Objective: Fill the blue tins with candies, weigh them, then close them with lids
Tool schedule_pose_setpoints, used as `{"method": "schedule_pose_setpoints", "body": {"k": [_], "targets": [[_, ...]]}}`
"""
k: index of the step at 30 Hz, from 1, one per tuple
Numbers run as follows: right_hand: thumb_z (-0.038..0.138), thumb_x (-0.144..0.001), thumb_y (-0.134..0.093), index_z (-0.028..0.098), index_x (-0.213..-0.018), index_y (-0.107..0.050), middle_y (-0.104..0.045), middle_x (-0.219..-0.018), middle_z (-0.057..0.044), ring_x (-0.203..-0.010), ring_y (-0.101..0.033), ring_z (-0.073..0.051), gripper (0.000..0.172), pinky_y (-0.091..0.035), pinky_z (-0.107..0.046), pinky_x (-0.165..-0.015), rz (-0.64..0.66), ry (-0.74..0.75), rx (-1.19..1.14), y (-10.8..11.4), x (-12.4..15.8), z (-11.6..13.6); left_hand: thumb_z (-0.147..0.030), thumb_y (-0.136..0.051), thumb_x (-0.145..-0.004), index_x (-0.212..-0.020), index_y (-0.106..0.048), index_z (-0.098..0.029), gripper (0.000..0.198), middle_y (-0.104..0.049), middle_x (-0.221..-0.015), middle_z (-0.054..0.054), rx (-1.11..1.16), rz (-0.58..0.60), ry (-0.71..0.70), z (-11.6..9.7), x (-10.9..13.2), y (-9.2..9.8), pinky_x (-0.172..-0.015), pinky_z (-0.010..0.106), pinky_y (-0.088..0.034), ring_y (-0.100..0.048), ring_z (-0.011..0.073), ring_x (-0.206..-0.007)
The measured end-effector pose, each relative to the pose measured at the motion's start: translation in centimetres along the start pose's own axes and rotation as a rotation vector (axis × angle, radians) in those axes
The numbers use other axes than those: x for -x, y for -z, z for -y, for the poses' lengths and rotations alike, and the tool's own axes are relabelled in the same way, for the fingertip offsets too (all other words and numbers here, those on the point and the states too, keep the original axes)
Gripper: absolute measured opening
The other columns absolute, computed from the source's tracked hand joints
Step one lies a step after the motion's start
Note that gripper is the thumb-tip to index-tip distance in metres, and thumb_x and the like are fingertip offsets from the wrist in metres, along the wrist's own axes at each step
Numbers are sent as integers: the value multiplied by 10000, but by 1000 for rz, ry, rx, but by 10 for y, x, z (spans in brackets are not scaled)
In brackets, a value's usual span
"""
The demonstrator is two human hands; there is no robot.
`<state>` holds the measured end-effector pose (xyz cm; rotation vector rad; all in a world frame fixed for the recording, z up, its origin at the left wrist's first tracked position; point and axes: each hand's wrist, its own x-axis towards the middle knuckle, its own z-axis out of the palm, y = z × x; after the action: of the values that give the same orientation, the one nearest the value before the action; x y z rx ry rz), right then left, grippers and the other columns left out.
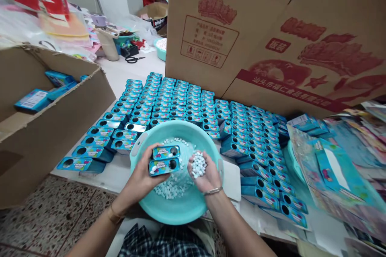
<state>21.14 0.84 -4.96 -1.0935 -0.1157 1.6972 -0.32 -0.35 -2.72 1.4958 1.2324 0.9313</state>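
Observation:
Two blue candy tins [164, 160] sit side by side in my left hand [144, 172], their round openings facing up. A few white candies lie on their tops. My right hand [208, 174] is cupped, palm up, around a heap of small white candies [199, 164]. Both hands are over a turquoise basin [177, 215], just inside its rim. More loose candies [171, 189] are spread on the bottom of the basin. My forearms come in from the lower edge, and parts of the basin floor are hidden beneath the hands.
Rows of blue tins [163, 104] with round holes stand behind and on both sides of the basin. A large cardboard carton [259, 28] rises at the back. An open box [69, 124] with several tins stands left. Scissors [134, 60] lie farther back; printed sheets [356, 204] lie at right.

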Motion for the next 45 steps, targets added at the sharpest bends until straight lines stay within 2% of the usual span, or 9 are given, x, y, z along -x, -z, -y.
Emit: {"method": "schedule_pose_setpoints", "body": {"k": [4,10,14,23,27,30,35,40,45], "targets": [[372,-864,-564,233,-837,-555,-660,-704,23,-706,-677,-164,143,-568,-393,-739,-137,106,-332,-26,15,6,-214,-713,-736,-1357,-395,-253,699,-486,-1362,104,-276,24,-136,6,-7,-12,-1098,492,-349,-454,297,-1285],[397,-846,-594,209,-860,-598,-683,-776,1,-821,-675,-172,189,-522,-317,-781,-72,509,-174,-62,26,-5,-187,-698,-724,-1386,-359,-253,747,-451,-1406,111,-363,106,-196,5,-13,-25,-1099,490,-344,-426,303,-1312],[396,-842,-593,198,-841,-604,-659,-752,7,-799,-670,-172,199,-509,-308,-776,-55,604,-118,-64,28,-2,-198,-698,-733,-1370,-376,-243,715,-476,-1386,114,-335,17,-188,-2,-15,-29,-1093,492,-350,-454,302,-1295],[343,-817,-570,234,-797,-532,-570,-654,42,-637,-617,-134,117,-543,-327,-690,-73,248,-495,-45,20,30,-261,-756,-717,-1314,-407,-244,692,-531,-1309,83,-101,20,-113,-23,-18,-23,-1026,401,-438,-548,258,-1191],[335,-806,-554,234,-803,-503,-539,-646,49,-567,-564,-109,114,-492,-251,-544,-72,322,-463,-40,12,24,-250,-769,-686,-1318,-410,-236,727,-558,-1286,83,-15,64,-37,-27,-16,-24,-1024,420,-445,-578,262,-1155],[332,-774,-565,225,-768,-467,-485,-614,64,-479,-471,-80,145,-377,-195,-419,-58,348,-437,-41,8,20,-237,-772,-664,-1320,-419,-229,745,-558,-1299,94,-46,104,-6,-28,-13,-28,-1049,443,-424,-566,275,-1179],[315,-756,-541,214,-689,-395,-413,-574,83,-389,-321,-41,189,-205,-159,-337,-17,338,-489,-44,6,19,-214,-765,-652,-1306,-405,-227,747,-598,-1213,70,-51,117,-15,-28,-14,-27,-973,394,-478,-612,245,-1082],[327,-730,-539,216,-683,-389,-419,-575,81,-376,-308,-38,192,-175,-153,-323,-43,297,-476,-44,1,9,-168,-722,-673,-1316,-394,-238,725,-577,-1242,64,-163,106,-44,-21,-21,-19,-1008,392,-441,-585,242,-1127],[345,-714,-547,220,-678,-374,-425,-566,82,-371,-310,-39,216,-183,-151,-321,-26,261,-476,-38,-5,-1,-161,-704,-681,-1349,-384,-229,744,-542,-1292,103,-230,193,-45,-13,-19,-11,-1054,465,-395,-537,281,-1191]]}}
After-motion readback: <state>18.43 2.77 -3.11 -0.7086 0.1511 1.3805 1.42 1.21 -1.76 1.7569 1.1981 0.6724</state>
